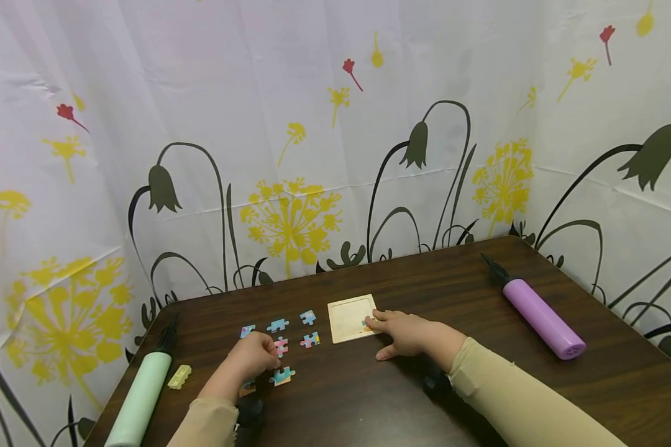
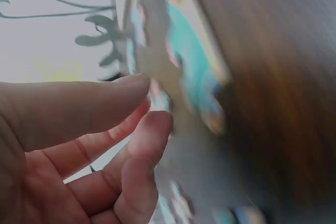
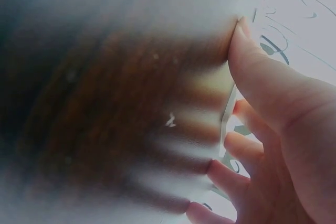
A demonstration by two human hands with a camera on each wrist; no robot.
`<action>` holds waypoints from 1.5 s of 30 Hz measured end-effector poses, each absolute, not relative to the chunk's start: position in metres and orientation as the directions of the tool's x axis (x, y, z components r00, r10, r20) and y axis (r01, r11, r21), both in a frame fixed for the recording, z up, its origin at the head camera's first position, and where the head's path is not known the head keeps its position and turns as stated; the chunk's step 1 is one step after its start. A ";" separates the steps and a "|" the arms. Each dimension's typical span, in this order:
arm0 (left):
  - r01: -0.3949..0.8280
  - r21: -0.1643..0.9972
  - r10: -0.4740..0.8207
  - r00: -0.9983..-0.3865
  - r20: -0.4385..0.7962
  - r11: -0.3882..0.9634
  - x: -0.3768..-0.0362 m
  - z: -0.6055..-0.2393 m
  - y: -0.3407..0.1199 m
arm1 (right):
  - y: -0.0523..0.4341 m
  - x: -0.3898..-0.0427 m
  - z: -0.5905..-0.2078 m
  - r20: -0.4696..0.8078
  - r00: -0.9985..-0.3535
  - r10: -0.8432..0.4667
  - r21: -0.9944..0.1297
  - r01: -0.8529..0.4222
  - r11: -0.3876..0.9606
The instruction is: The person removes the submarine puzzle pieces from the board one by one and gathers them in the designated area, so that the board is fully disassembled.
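Left hand [image 1: 253, 355] grip pinches pink puzzle piece [image 1: 281, 345]; right hand [image 1: 405, 333] fingers straight on tray [image 1: 346, 313].

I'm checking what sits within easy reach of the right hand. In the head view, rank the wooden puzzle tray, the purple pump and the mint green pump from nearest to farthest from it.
1. Wooden puzzle tray: under the fingertips of the right hand.
2. Purple pump: off to that hand's right, near the table's far right edge.
3. Mint green pump: across the table at the left edge, beyond the left hand.
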State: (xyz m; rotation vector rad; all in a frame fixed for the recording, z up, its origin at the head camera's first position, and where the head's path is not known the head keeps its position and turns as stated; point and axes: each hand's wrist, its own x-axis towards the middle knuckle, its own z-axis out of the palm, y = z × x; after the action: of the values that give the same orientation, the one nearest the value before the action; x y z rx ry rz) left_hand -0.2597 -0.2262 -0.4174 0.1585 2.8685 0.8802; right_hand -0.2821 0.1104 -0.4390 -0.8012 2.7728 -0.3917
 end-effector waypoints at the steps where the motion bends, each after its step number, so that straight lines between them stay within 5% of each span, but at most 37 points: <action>1: 0.078 0.554 0.147 -0.986 -0.082 0.829 -0.261 -0.416 -0.222 | 0.111 -0.282 -0.439 -0.144 -0.826 -0.545 -0.313 -0.485 0.817; 22: 0.183 0.554 0.247 -0.968 -0.042 0.812 -0.298 -0.416 -0.082 | 0.110 -0.282 -0.436 -0.157 -0.822 -0.548 -0.330 -0.479 0.814; 45: 0.099 0.562 0.165 -0.984 -0.067 0.821 -0.306 -0.430 -0.062 | 0.113 -0.286 -0.443 -0.137 -0.851 -0.507 -0.393 -0.423 0.817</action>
State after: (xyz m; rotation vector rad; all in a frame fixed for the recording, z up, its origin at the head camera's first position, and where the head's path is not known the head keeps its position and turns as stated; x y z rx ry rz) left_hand -0.3057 -0.0618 -0.4298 0.2104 2.8893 0.8828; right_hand -0.2856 0.1132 -0.4428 -0.7185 2.7660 -0.5178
